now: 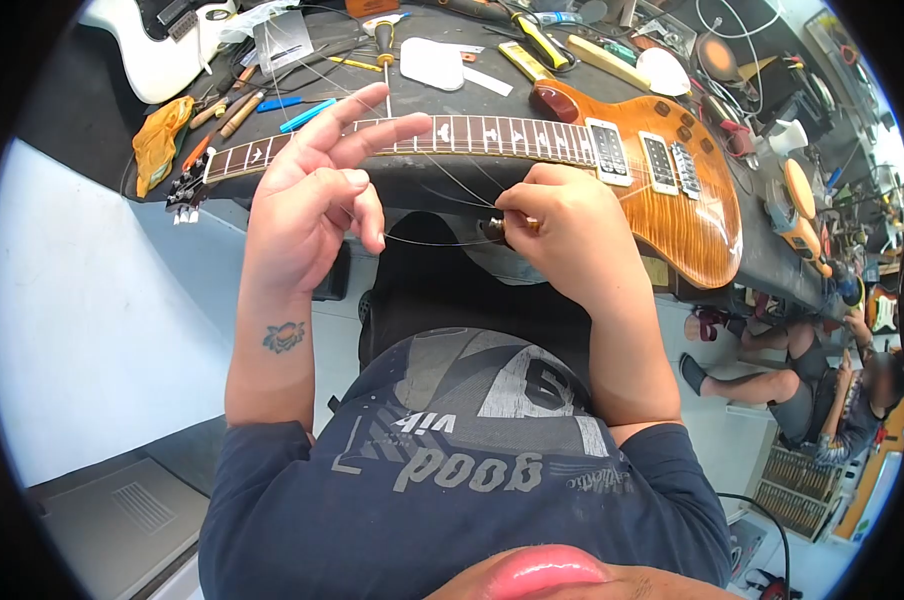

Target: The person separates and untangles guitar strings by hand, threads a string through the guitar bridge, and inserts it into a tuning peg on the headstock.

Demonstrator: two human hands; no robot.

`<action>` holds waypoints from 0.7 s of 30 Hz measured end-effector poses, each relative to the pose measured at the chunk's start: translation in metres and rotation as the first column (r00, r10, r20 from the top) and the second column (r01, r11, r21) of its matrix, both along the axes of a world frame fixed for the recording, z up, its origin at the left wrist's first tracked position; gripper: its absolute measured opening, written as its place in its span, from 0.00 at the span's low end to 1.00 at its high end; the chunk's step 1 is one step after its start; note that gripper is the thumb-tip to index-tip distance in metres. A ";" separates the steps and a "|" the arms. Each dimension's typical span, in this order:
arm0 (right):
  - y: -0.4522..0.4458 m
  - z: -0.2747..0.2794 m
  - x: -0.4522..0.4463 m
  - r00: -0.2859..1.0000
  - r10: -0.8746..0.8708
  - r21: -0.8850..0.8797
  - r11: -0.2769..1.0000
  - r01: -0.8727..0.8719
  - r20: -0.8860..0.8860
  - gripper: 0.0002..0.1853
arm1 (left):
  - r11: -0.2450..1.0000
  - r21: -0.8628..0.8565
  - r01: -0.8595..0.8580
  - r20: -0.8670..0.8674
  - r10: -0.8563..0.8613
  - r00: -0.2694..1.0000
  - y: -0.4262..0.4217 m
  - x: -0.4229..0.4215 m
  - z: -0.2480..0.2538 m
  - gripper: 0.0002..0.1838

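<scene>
An amber flame-top electric guitar (687, 215) lies face up across the bench, its neck (462, 135) pointing left. In front of the neck, my left hand (317, 190) is raised with two fingers stretched out. Its thumb and other fingers are bent around a thin guitar string (437, 243). That string curves across to my right hand (562, 225), which is closed in front of the guitar body. A small dark and brass-coloured piece shows under the right fingers; the grip hides most of it. More fine string loops rise between the hands.
A screwdriver (384, 45) and blue pens (307, 115) lie behind the neck. A white guitar body (157, 45) and an orange cloth (162, 145) are at left. Several tools crowd the back and right. Another person (832, 390) sits at far right.
</scene>
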State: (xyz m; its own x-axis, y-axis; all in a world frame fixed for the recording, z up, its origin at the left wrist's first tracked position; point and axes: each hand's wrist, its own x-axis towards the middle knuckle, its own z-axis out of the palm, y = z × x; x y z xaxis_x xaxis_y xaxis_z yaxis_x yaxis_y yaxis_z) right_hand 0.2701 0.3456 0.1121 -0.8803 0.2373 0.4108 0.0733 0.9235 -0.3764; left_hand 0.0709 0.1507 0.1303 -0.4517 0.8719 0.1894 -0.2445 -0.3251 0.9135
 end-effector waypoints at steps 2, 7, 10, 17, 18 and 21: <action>-0.001 0.002 0.001 0.999 -0.010 0.020 1.000 0.009 0.038 0.05 | 1.000 0.004 0.002 0.005 -0.002 1.000 0.002 0.001 0.002 0.41; 0.002 0.005 0.001 0.998 0.055 -0.239 0.969 -0.058 -0.020 0.07 | 0.999 0.031 -0.005 0.023 0.004 1.000 0.004 0.004 0.002 0.38; 0.006 0.017 0.005 0.995 0.050 -0.381 0.921 -0.079 -0.085 0.07 | 0.999 0.037 -0.016 0.016 0.016 1.000 0.002 0.006 0.005 0.35; 0.029 0.021 0.015 0.961 -0.054 -0.566 0.817 -0.115 -0.273 0.05 | 0.999 0.033 -0.025 -0.018 0.026 1.000 -0.003 0.007 0.007 0.31; 0.030 0.023 0.017 0.960 -0.049 -0.545 0.831 -0.114 -0.276 0.05 | 0.999 0.037 -0.024 -0.015 0.025 1.000 -0.004 0.008 0.007 0.31; 0.039 0.032 0.026 0.969 0.081 -0.358 0.919 -0.163 -0.234 0.09 | 0.998 0.053 -0.033 -0.012 0.034 0.999 -0.007 0.005 0.008 0.31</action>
